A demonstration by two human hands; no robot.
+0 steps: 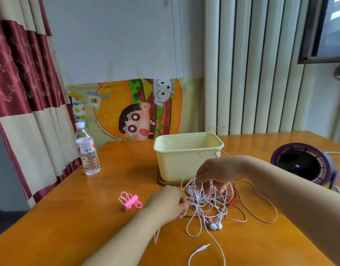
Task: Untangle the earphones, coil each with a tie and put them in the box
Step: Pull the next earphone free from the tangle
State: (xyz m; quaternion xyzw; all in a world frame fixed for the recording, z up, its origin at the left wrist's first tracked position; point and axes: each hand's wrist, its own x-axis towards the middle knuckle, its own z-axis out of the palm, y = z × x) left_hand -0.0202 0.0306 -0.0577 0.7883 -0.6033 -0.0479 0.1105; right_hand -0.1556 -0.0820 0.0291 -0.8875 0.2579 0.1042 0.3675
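Note:
A tangled heap of white, pink and red earphone cords lies on the wooden table in front of the pale yellow box. My right hand hovers over the heap with fingers curled down into the cords, lifting some of them. My left hand pinches a cord at the heap's left edge. Two white earbuds lie at the near side of the heap, and a white jack plug lies closer to me. A bunch of pink ties sits to the left of my left hand.
A water bottle stands at the table's left edge. A round purple device sits at the right. The box rests on a brown board. Curtains and a cartoon poster stand behind the table.

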